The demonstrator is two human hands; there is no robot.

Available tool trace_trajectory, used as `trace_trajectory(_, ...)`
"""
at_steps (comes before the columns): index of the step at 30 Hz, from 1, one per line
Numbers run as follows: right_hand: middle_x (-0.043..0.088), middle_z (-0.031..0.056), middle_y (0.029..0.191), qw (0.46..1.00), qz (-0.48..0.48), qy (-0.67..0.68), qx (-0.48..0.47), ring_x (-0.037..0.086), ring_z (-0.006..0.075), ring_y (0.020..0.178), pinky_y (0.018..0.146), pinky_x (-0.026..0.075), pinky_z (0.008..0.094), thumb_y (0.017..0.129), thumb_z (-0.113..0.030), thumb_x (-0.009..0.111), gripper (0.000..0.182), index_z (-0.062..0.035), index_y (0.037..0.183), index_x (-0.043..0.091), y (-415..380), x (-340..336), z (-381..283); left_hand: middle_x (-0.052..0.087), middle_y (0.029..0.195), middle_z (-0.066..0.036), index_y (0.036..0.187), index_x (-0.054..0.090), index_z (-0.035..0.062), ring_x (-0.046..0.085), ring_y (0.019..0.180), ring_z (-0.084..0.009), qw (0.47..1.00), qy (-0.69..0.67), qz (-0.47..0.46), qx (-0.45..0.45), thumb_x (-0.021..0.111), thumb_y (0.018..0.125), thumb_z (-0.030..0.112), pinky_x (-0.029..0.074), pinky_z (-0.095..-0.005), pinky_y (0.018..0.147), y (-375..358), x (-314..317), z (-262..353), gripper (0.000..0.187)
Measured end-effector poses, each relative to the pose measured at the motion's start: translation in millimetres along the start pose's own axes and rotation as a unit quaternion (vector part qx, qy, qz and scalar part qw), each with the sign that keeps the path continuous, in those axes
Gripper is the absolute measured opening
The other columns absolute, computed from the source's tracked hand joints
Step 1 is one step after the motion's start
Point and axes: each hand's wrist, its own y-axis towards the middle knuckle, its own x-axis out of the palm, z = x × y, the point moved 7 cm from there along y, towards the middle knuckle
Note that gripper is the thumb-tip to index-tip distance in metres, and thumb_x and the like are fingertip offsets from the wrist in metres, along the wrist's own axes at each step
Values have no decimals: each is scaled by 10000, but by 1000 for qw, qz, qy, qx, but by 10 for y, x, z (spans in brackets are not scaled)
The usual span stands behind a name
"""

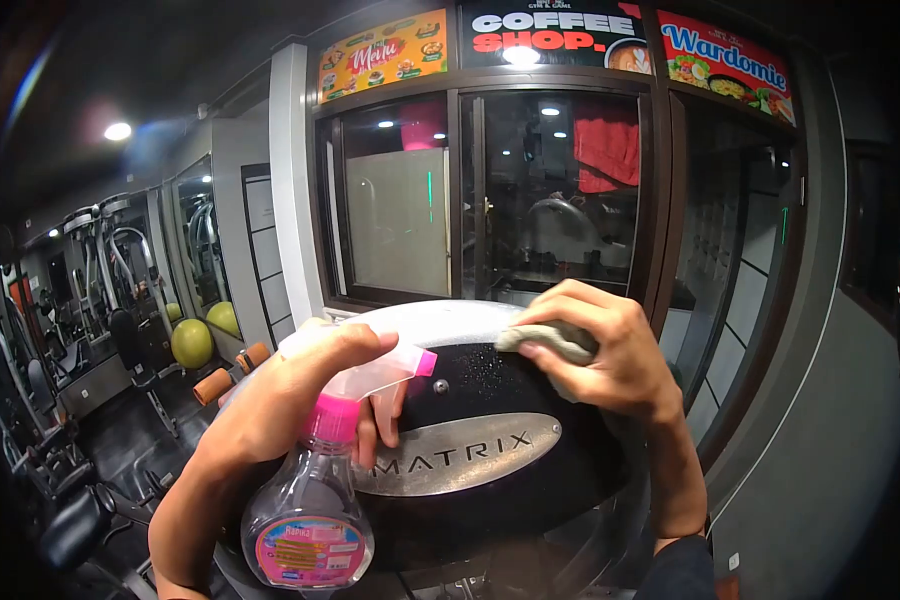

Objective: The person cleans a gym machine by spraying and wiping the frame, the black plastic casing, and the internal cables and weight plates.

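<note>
My left hand (315, 375) is wrapped round the neck and trigger of a clear spray bottle (308, 500) with a pink collar and pink nozzle tip. The nozzle points right, toward a black machine cover (510, 510) with a silver top rim. Fine droplets speckle the black surface right of the nozzle. A folded grey-green cloth (555, 342) is gripped in my right hand (605, 350), which rests at the cover's upper right edge. Below the hands, an oval metal plate (465, 452) on the cover reads MATRIX.
Dark-framed glass windows (555, 200) stand behind the machine, under food and coffee signs. Gym machines (120, 290) fill the left side, with a yellow-green exercise ball (192, 343) near them. A grey wall (820, 440) runs along the right.
</note>
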Motion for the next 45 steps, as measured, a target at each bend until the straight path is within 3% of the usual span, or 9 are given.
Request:
trace_trajectory(3,690,87,962,997,-23,-39,-60,690,261,882,788,553,343,758,-74,751,241,-64,996,714,232,164,-257,639,783,-158,985,597,-73,660,624,-253,996,10,-91,12,473,985,311,516,-316,527,-1,15,20,404)
trace_trajectory(6,689,74,943,993,-23,-55,-99,683,272,864,758,551,348,748,-93,769,239,-83,979,710,277,237,-438,647,792,-169,1006,599,-77,657,607,-254,995,9,-97,22,473,984,312,523,-316,520,-34,-1,22,409)
trace_trajectory(10,669,34,910,988,16,-87,-129,660,219,795,671,546,328,776,-172,766,179,-103,924,691,28,130,-454,654,765,-158,1008,603,-76,647,563,-243,996,34,-81,20,472,985,322,526,-305,511,-104,-6,52,420)
trace_trajectory(16,699,87,902,989,75,-96,84,702,238,816,704,564,322,718,-130,797,214,-70,907,717,-474,-191,-5,669,743,-145,932,637,-62,644,544,-215,990,100,-98,3,518,972,334,519,-285,491,-209,-28,15,416)
trace_trajectory(21,680,63,836,987,94,-117,61,666,217,717,646,536,325,752,-174,766,152,-94,875,727,-256,6,-273,674,749,-135,905,647,-49,644,549,-206,989,114,-88,24,509,977,312,521,-291,494,-220,-31,38,394)
trace_trajectory(28,655,27,820,989,83,-120,27,639,215,718,646,527,334,729,-180,767,190,-101,891,703,-216,221,-657,680,756,-127,917,646,-49,640,549,-199,988,102,-112,36,510,978,325,513,-287,507,-241,-12,-22,402)
trace_trajectory(33,705,90,827,967,143,-110,179,691,227,706,655,540,322,737,-168,769,181,-44,848,697,-650,-38,-370,681,746,-126,929,646,-52,638,544,-201,987,86,-127,42,515,977,334,512,-285,507,-256,-29,-62,411)
trace_trajectory(36,682,81,795,948,164,-151,228,683,233,697,634,531,330,755,-173,751,171,-45,853,696,-770,-107,-325,670,710,-192,1020,642,-108,631,481,-226,988,87,-112,54,532,929,364,507,-283,446,-253,-27,-78,493)
trace_trajectory(45,640,62,800,981,117,-121,98,650,245,723,639,522,347,734,-202,780,197,-74,833,669,-596,315,-930,654,687,-186,930,631,-92,645,497,-245,989,84,-105,62,510,945,382,518,-290,453,-301,73,-77,489)
